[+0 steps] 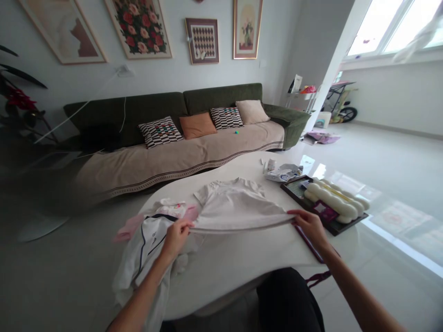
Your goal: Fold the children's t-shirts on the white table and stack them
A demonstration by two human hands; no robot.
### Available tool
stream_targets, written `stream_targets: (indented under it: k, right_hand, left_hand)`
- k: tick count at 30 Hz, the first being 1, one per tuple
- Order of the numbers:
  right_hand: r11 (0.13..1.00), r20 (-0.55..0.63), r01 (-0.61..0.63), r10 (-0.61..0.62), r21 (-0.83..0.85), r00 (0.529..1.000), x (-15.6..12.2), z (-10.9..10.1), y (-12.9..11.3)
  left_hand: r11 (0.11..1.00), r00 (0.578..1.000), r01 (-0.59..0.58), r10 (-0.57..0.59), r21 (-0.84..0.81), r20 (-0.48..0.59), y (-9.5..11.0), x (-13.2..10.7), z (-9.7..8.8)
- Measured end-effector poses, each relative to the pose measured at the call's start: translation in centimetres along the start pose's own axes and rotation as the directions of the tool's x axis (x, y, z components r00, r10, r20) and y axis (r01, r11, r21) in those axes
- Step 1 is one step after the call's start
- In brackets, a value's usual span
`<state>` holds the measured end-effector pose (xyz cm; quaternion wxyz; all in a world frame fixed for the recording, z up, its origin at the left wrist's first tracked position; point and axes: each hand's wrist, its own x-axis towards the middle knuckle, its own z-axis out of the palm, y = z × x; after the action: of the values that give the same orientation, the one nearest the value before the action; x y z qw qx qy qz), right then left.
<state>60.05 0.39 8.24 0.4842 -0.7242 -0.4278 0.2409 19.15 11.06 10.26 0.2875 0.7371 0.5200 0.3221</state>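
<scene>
A white short-sleeved T-shirt (238, 205) is spread over the white table, its neck and sleeves toward the sofa. My left hand (178, 235) pinches the hem at its left corner. At the opposite corner my right hand (308, 226) grips the same hem, which is stretched between the two hands and looks slightly raised off the tabletop. Beside my left forearm lies a heap of clothes: a white garment with dark trim (152, 242) and a pink piece (129, 228). A dark red phone-like object (311, 246) lies partly under my right hand.
The table (221, 267) has a curved edge in front of my knees. On its right stands a dark tray (287, 189) with a puffy cream-coloured item (337, 198). Behind it are a crumpled plastic packet (284, 173) and a small white bottle (272, 164). A green sofa (221, 99) lines the wall.
</scene>
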Motion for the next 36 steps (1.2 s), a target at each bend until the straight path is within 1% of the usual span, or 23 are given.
stream_targets:
  k: [1,3,4,6,8,10,12,13,14,16,17,18,19,20,21,23,24,26,28,29,32,34,36]
  right_hand:
    - [0.996,0.02,-0.041,0.043,-0.085,0.999,-1.2,0.3,2.1]
    - [0.956,0.1,-0.093,0.125,-0.278,0.987,-3.2,0.7,5.8]
    - [0.927,0.146,-0.096,0.158,-0.363,0.977,-4.0,0.8,7.2]
    - [0.872,0.239,-0.04,0.178,-0.489,0.955,-5.2,0.7,9.1]
    - [0.804,0.271,0.05,0.141,-0.592,0.952,-6.0,0.9,9.3]
    - [0.712,0.231,0.115,0.068,-0.693,0.971,-6.5,2.1,7.9]
    - [0.669,0.214,0.179,-0.03,-0.721,0.976,-7.2,4.6,5.5]
    - [0.69,0.252,0.238,-0.083,-0.684,0.964,-7.7,6.3,4.2]
    - [0.728,0.339,0.325,-0.135,-0.604,0.931,-8.3,8.3,2.9]
    - [0.777,0.556,0.467,-0.185,-0.422,0.811,-9.8,12.4,0.7]
    - [0.794,0.652,0.494,-0.169,-0.355,0.739,-10.6,14.3,-0.2]
    - [0.81,0.718,0.498,-0.143,-0.311,0.681,-11.2,16.0,-1.0]
    - [0.829,0.749,0.483,-0.126,-0.281,0.651,-11.7,17.4,-1.7]
    - [0.854,0.744,0.453,-0.125,-0.256,0.656,-12.0,18.5,-2.5]
    - [0.881,0.705,0.413,-0.14,-0.232,0.696,-12.0,19.3,-3.2]
    - [0.927,0.558,0.333,-0.188,-0.17,0.808,-11.3,20.1,-4.7]
    - [0.944,0.484,0.301,-0.2,-0.139,0.852,-10.7,20.1,-5.4]
    - [0.968,0.39,0.231,-0.179,-0.092,0.903,-9.3,19.9,-6.8]
    - [0.986,0.334,0.16,-0.138,-0.037,0.932,-7.8,19.4,-8.3]
    - [0.991,0.303,0.132,-0.125,-0.004,0.945,-7.1,19.1,-9.1]
    - [0.986,0.224,0.089,-0.119,0.14,0.967,-5.3,18.0,-12.3]
    - [0.956,0.219,0.047,-0.113,0.288,0.969,-3.8,16.8,-14.8]
    - [0.904,0.193,0.031,-0.125,0.427,0.973,-1.9,14.8,-17.3]
  left_hand:
    - [0.998,0.998,0.055,-0.055,-0.003,0.038,-1.4,-1.5,1.6]
    - [0.986,0.983,0.164,-0.166,0.026,0.074,-3.5,-4.3,4.1]
    - [0.975,0.97,0.216,-0.22,0.045,0.1,-4.4,-5.5,5.1]
    - [0.946,0.934,0.32,-0.324,0.045,0.152,-5.6,-7.4,6.5]
    - [0.912,0.898,0.411,-0.403,-0.01,0.175,-6.5,-8.4,7.5]
    - [0.882,0.883,0.463,-0.453,-0.083,0.121,-7.0,-8.9,8.3]
    - [0.853,0.866,0.496,-0.498,-0.159,0.031,-7.2,-9.0,9.0]
    - [0.826,0.846,0.522,-0.532,-0.212,0.01,-7.1,-9.0,9.3]
    - [0.783,0.819,0.556,-0.574,-0.281,0.022,-6.8,-8.9,9.5]
    - [0.644,0.755,0.627,-0.641,-0.439,0.139,-5.7,-8.8,9.7]
    - [0.562,0.729,0.651,-0.651,-0.51,0.212,-4.9,-8.7,9.7]
    - [0.492,0.717,0.657,-0.642,-0.571,0.272,-3.9,-8.5,9.5]
    - [0.442,0.722,0.647,-0.616,-0.621,0.315,-2.8,-8.3,9.2]
    - [0.414,0.744,0.624,-0.576,-0.662,0.34,-1.5,-8.0,8.9]
    - [0.404,0.773,0.594,-0.526,-0.695,0.355,-0.3,-7.7,8.6]
    - [0.402,0.836,0.524,-0.409,-0.751,0.365,1.8,-7.2,8.1]
    - [0.399,0.864,0.483,-0.361,-0.779,0.35,2.6,-7.1,8.0]
    - [0.404,0.907,0.389,-0.324,-0.828,0.268,3.6,-7.1,8.5]
    - [0.449,0.923,0.323,-0.344,-0.833,0.172,4.1,-7.6,10.1]
    - [0.484,0.925,0.315,-0.348,-0.817,0.151,4.4,-7.9,11.1]
    - [0.604,0.938,0.334,-0.29,-0.723,0.191,5.6,-8.0,14.9]
    - [0.702,0.942,0.333,-0.279,-0.629,0.187,6.6,-7.5,17.0]
    - [0.808,0.934,0.348,-0.341,-0.475,0.105,7.0,-6.5,17.8]
